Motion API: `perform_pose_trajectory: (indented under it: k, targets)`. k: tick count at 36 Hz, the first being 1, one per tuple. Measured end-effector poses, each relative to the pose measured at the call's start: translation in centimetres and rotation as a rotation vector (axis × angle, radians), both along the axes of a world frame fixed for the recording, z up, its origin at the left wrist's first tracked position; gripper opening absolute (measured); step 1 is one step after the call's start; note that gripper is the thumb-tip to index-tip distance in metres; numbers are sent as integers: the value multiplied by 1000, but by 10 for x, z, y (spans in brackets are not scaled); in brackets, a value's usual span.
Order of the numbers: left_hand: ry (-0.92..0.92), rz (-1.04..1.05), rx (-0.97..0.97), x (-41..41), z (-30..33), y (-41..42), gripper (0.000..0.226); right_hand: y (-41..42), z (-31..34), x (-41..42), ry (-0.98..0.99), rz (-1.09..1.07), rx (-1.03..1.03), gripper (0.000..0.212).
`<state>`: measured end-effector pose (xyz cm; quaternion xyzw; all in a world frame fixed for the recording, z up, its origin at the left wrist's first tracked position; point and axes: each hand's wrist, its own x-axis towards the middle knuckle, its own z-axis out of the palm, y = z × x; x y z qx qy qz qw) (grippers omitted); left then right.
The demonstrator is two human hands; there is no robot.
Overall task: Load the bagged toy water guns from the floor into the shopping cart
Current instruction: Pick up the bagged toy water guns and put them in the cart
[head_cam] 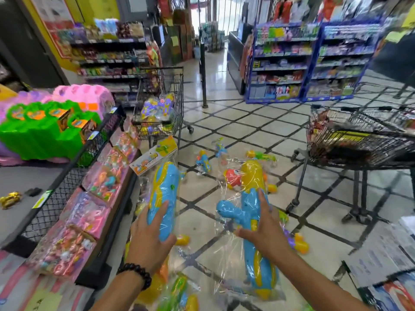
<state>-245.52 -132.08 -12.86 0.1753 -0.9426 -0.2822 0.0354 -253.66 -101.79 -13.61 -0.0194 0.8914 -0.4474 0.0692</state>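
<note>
**Q:** What did each of the hands hold?

**A:** The left hand (151, 232) gripped a bagged blue-and-yellow water gun (165, 196), fingers curled round its barrel. The right hand (263, 230) lay over a second bagged water gun (254, 223), thumb spread and fingers wrapping its far side; it appeared to be holding it.

**Q:** Where did the remaining stock lie?

**A:** More water guns (203, 161) were scattered on the tiled floor (235, 129) ahead, and others lay near the person's feet. One shopping cart (160, 104), far left of centre beside the toy shelf (96, 176), already held bagged guns. A second cart (359, 135) stood to the right.

**Q:** How was this step best carried out?

**A:** Probably by gripping the rigid barrels rather than the loose plastic, which could slip or tear, then stepping past the floor items and lowering both bags over the cart's rim instead of tossing them.
</note>
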Motion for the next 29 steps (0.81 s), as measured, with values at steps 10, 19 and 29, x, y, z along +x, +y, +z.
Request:
perform_pose_trajectory:
  k: [10, 19, 29]
  targets:
    - [31, 63, -31, -140, 34, 28, 91, 10, 30, -171, 20, 126, -26, 132]
    - [8, 80, -93, -275, 5, -8, 91, -24, 26, -300, 21, 148, -15, 132]
    - [28, 56, -25, -442, -11, -78, 93, -93, 29, -465, 33, 156, 62, 130]
